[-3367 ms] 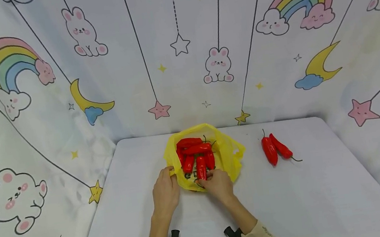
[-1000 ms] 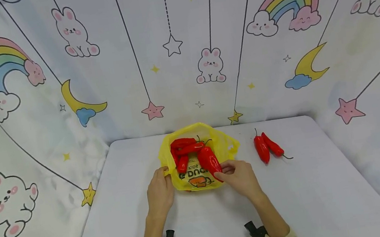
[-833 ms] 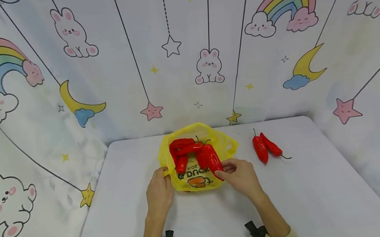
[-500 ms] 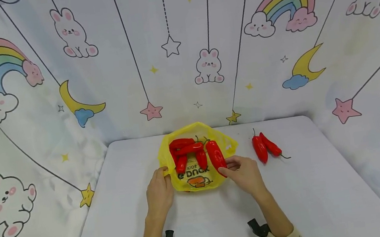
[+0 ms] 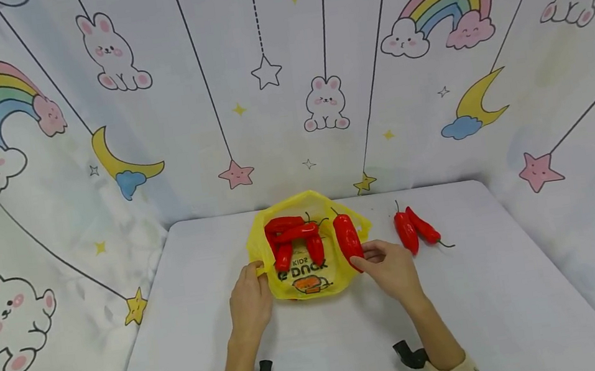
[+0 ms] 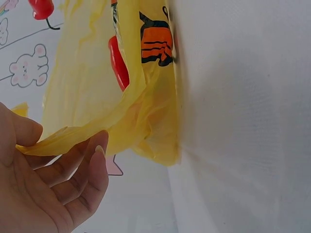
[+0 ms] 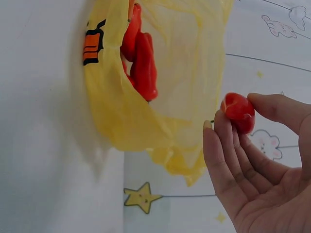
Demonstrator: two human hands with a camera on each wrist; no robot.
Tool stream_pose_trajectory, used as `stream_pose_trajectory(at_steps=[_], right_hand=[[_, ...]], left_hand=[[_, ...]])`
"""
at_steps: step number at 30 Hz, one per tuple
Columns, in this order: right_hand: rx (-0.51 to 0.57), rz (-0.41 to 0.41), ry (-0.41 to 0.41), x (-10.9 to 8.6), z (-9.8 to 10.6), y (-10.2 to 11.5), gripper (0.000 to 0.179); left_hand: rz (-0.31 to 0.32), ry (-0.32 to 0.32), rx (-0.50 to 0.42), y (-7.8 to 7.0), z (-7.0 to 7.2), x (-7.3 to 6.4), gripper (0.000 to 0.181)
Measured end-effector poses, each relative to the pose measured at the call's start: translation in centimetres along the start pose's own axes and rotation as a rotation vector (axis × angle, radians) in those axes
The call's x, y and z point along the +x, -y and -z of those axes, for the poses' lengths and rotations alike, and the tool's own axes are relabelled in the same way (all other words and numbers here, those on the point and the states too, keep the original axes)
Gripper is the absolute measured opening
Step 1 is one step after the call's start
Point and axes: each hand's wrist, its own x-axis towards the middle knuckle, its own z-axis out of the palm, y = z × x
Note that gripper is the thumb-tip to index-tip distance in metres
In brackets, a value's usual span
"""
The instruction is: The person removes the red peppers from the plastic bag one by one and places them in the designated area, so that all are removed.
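A yellow plastic bag (image 5: 300,207) gapes toward me on the table, with several red chili peppers (image 5: 295,233) inside. My left hand (image 5: 249,298) pinches the bag's left rim between thumb and fingers; the left wrist view shows the thin film (image 6: 58,141) in that pinch. My right hand (image 5: 393,268) holds one red chili pepper (image 5: 348,238) near its lower end, stem pointing up, over the right part of the bag opening. In the right wrist view this chili pepper (image 7: 238,112) sits between thumb and fingertips, apart from the peppers (image 7: 145,68) in the bag.
To the right of the bag, two red chili peppers (image 5: 406,232) lie side by side on the white table (image 5: 502,284). A printed cloth backdrop (image 5: 288,117) rises behind the table's far edge. Black wrist mounts (image 5: 410,355) stick out at both wrists.
My right hand has picked a chili pepper from among those in the bag and carried it rightward and slightly up, turning it more upright. The left hand keeps its hold on the rim.
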Motion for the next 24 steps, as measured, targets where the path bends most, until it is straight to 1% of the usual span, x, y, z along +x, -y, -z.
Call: stream_pose_trajectory(at_steps=[5, 12, 17, 24], right_hand=[[0.002, -0.021, -0.018, 0.2, 0.5, -0.5, 0.043], [0.015, -0.007, -0.051, 0.7, 1.1, -1.3, 0.044], [0.024, 0.006, -0.076, 1.1, 1.6, -1.6, 0.048], [0.002, -0.012, -0.115, 1.8, 2.5, -2.4, 0.050]], left_hand=[[0.004, 0.009, -0.003, -0.1, -0.1, 0.0, 0.028], [0.015, 0.017, -0.003, -0.1, -0.2, 0.0, 0.028], [0.010, 0.011, -0.002, -0.1, -0.2, 0.0, 0.028], [0.002, 0.002, 0.005, 0.0, -0.2, 0.0, 0.028]])
